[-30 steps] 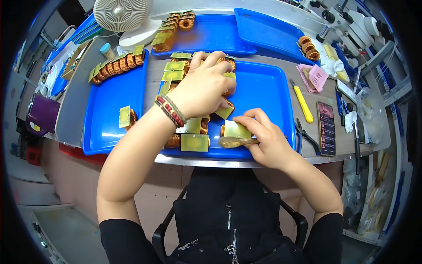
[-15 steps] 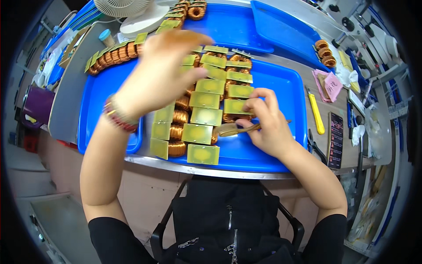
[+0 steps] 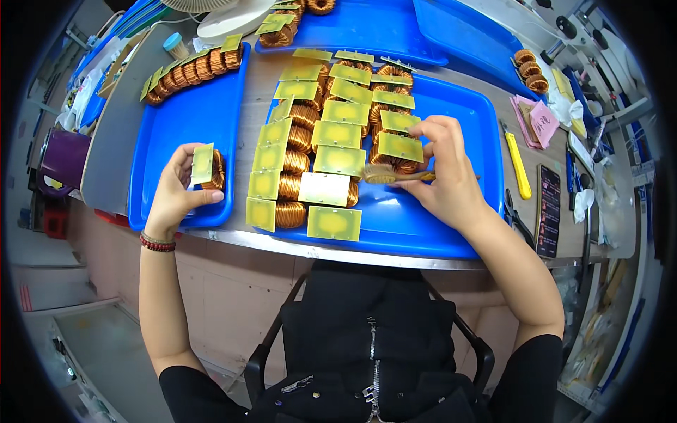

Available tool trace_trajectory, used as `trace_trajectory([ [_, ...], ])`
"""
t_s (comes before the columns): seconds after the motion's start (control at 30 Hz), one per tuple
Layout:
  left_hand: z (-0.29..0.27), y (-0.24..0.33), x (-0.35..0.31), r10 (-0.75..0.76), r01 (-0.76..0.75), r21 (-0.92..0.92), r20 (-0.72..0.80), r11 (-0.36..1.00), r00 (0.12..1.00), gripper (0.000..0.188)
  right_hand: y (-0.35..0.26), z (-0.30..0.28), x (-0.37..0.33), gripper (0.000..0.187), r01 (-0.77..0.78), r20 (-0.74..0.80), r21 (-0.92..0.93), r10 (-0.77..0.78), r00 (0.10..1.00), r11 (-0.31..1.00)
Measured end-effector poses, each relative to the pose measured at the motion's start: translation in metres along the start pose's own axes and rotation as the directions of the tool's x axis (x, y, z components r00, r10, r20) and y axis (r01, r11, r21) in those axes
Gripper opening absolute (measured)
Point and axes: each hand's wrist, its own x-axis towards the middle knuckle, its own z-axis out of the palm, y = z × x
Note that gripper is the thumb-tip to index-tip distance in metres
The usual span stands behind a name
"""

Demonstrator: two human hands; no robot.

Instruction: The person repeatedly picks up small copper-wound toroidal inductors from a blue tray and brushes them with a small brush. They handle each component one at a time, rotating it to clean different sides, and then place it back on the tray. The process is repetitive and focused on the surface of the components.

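Over the left blue tray [image 3: 185,127], my left hand [image 3: 175,192] grips a copper coil [image 3: 218,170] with a yellow-green board [image 3: 202,164] on its side. A small brush [image 3: 381,175] with a brownish head and thin handle lies in my right hand [image 3: 448,176], its head pointing left. The right hand's index finger reaches close to a board [image 3: 400,146] at the right end of the rows; whether it touches cannot be made out. Rows of copper coils [image 3: 290,213] with such boards fill the left part of the larger blue tray [image 3: 458,113].
More board-capped coils [image 3: 190,72] line the back of the left tray. Further trays [image 3: 352,28] and several bare coils [image 3: 529,70] stand behind. To the right lie a yellow-handled tool [image 3: 518,166], pliers [image 3: 518,218], a phone [image 3: 549,211] and pink paper [image 3: 536,121].
My left hand has come down from above the rows to the left tray, and a coil with its board now shows in it. The right hand still holds the brush.
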Motion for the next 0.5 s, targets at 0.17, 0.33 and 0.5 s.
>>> trace_trajectory([
  [0.17, 0.002, 0.005, -0.009, 0.034, -0.046, -0.087, -0.129, 0.995, 0.991, 0.058, -0.005, -0.004, 0.0, 0.077, 0.02, -0.015, -0.034, -0.021, 1.0, 0.999],
  [0.33, 0.021, 0.04, -0.062, 0.207, -0.251, -0.171, -0.239, 0.953, 0.949, 0.057, -0.022, -0.02, -0.003, 0.06, 0.107, -0.11, -0.186, -0.129, 0.986, 0.977],
  [0.5, 0.092, 0.053, -0.108, 0.355, -0.337, -0.293, 0.011, 0.895, 0.935, 0.062, -0.085, -0.036, -0.035, 0.015, 0.025, -0.049, 0.256, -0.012, 0.999, 0.966],
])
